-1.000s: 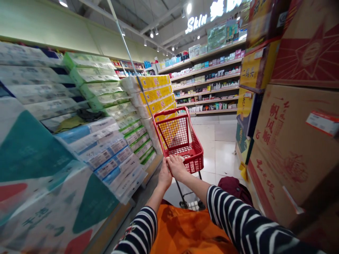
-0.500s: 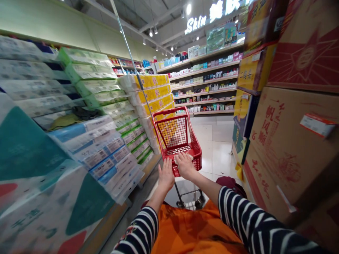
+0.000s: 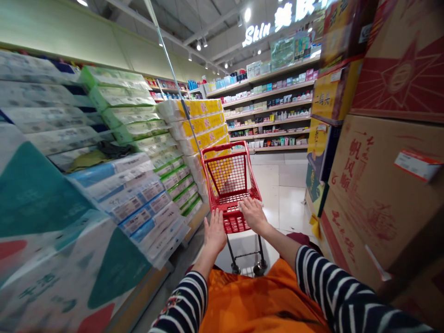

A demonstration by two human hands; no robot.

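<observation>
A red plastic shopping cart (image 3: 231, 199) with a mesh basket stands in front of me on dark legs and small wheels. My right hand (image 3: 255, 215) lies over the near right part of the basket rim. A scrap of something white, like a cloth or wipe (image 3: 240, 204), peeks out from under its fingers. At the near left corner of the cart, my left hand (image 3: 215, 231) has its fingers stretched out and somewhat apart, with nothing visible in them. Whether its fingertips touch the rim I cannot tell.
Stacked tissue packs (image 3: 138, 203) line the left side, with yellow packs (image 3: 204, 122) behind them. Cardboard cartons (image 3: 378, 185) rise close on the right. Shelves of skin-care goods (image 3: 274, 111) stand at the back, beyond a pale tiled floor (image 3: 289, 199). A thin pole (image 3: 169, 64) slants down toward the cart.
My right hand has slid to the right along the cart's rim with the white scrap. My left hand stays by the left corner, slightly lower. The cart looks turned a little.
</observation>
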